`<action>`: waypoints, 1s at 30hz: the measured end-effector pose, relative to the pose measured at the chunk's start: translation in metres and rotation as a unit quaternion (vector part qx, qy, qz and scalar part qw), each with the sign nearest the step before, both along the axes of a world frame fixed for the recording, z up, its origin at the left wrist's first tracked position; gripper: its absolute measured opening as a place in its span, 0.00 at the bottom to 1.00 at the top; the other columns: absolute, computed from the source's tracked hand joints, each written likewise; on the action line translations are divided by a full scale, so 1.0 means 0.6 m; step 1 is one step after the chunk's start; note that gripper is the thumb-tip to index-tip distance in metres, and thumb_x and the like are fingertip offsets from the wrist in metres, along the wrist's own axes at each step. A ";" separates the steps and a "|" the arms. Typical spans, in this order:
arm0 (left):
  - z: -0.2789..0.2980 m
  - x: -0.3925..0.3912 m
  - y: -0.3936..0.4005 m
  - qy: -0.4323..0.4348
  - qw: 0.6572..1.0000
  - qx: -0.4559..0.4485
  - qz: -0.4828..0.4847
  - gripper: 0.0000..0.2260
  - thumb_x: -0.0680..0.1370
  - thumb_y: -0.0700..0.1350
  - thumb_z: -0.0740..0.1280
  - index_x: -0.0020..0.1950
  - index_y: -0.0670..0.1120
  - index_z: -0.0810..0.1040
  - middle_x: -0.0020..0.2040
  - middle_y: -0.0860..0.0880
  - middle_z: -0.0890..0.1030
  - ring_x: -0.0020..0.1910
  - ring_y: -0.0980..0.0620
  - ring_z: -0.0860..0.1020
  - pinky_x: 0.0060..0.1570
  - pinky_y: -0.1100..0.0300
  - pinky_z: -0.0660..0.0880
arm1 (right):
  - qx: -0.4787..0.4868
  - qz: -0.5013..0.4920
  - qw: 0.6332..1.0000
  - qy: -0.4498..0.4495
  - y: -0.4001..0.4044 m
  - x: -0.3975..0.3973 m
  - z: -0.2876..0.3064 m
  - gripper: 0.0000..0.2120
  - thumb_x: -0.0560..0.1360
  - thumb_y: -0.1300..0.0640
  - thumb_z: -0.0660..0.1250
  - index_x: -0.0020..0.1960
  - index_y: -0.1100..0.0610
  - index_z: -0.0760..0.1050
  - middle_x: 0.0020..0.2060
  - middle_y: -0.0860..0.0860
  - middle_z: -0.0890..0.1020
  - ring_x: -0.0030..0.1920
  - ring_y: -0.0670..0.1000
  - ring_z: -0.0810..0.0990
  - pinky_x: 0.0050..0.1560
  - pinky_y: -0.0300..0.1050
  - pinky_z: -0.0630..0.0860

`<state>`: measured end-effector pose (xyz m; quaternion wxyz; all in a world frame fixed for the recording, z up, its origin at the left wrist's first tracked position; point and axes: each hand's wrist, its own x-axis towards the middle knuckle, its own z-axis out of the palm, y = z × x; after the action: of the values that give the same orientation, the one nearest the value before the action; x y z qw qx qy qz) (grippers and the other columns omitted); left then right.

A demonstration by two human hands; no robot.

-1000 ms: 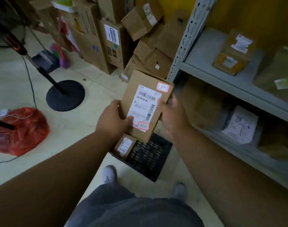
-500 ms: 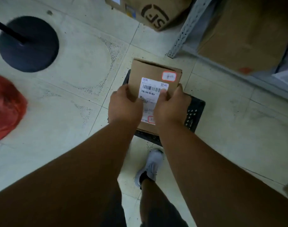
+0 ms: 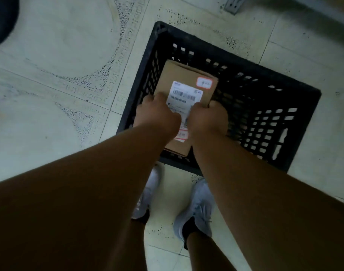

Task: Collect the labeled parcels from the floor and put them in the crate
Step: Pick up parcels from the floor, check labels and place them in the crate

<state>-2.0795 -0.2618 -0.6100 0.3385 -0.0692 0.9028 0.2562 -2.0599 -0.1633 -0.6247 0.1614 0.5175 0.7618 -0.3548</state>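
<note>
both hands, left (image 3: 157,114) and right (image 3: 207,118), reach down side by side, fingers curled gripping.

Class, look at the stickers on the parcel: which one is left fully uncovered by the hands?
The small red-bordered sticker at the parcel's far right corner. The big barcode label and the near red-bordered sticker are partly hidden by the hands.

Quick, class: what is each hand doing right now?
Left hand: grips the parcel over the crate.
Right hand: grips the same parcel.

both hands, left hand (image 3: 157,116) & right hand (image 3: 208,119), grip labeled parcel (image 3: 184,83) inside black crate (image 3: 265,106).
</note>
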 end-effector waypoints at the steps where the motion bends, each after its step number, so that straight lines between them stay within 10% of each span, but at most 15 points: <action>1: -0.014 -0.002 0.000 -0.012 1.000 -0.019 -0.009 0.22 0.75 0.46 0.66 0.69 0.51 0.70 0.65 0.46 0.72 0.61 0.42 0.75 0.55 0.46 0.79 | -0.018 -0.011 1.000 -0.008 -0.003 -0.003 -0.017 0.15 0.80 0.52 0.60 0.61 0.58 0.77 0.60 0.57 0.79 0.57 0.58 0.80 0.56 0.53 0.79; 20: -0.110 -0.007 0.005 -0.102 0.979 -0.146 -0.103 0.24 0.79 0.53 0.65 0.72 0.43 0.68 0.73 0.40 0.61 0.66 0.38 0.70 0.62 0.47 0.71 | -0.124 0.058 0.991 -0.001 -0.016 0.024 -0.108 0.15 0.81 0.58 0.61 0.65 0.61 0.75 0.63 0.57 0.79 0.60 0.56 0.79 0.43 0.39 0.71; 26: -0.101 0.004 0.020 -0.099 0.971 -0.171 -0.131 0.30 0.81 0.45 0.62 0.79 0.40 0.52 0.77 0.38 0.56 0.73 0.37 0.64 0.68 0.44 0.68 | -0.169 0.122 0.977 -0.040 -0.005 0.024 -0.103 0.18 0.80 0.61 0.63 0.69 0.58 0.71 0.67 0.57 0.75 0.64 0.55 0.77 0.41 0.35 0.73; 30: -0.016 0.009 0.039 -0.004 0.944 -0.183 -0.274 0.29 0.79 0.45 0.64 0.78 0.45 0.57 0.77 0.38 0.58 0.73 0.38 0.63 0.63 0.44 0.71 | -0.189 0.117 0.975 0.010 0.017 0.032 -0.025 0.18 0.80 0.57 0.64 0.70 0.53 0.71 0.64 0.55 0.77 0.60 0.54 0.79 0.59 0.47 0.78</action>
<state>-2.0743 -0.2386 -0.6199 0.3808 0.1188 0.9168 -0.0168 -2.0409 -0.1531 -0.6397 0.2889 0.3815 0.7379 -0.4759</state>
